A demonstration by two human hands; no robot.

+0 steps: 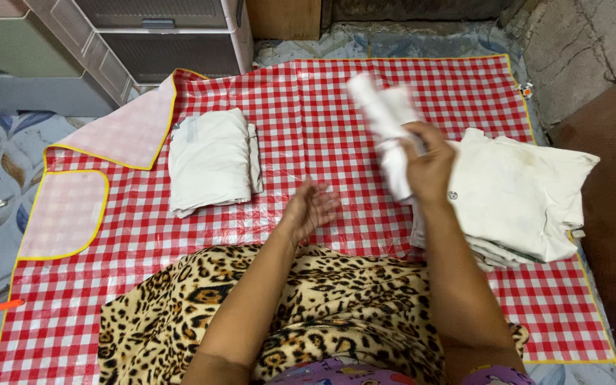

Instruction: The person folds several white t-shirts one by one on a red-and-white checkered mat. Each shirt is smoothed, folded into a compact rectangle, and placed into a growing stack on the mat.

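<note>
Checked mat [322,128], right hand [429,167] gripping white cloth [386,121], left hand [311,210] open, empty

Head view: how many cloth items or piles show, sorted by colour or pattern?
White: 3 – folded stack, unfolded pile, garment gripped by the right hand
Red-and-white checked: 1 – mat
Leopard print: 1 – blanket
Total: 5. How many pieces each pile holds cannot be told.

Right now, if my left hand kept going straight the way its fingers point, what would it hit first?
The left hand points forward and slightly right over the red checked mat. Its line looks free of cloth; it would probably meet the bare mat first, though its height above the mat is unclear.
</note>
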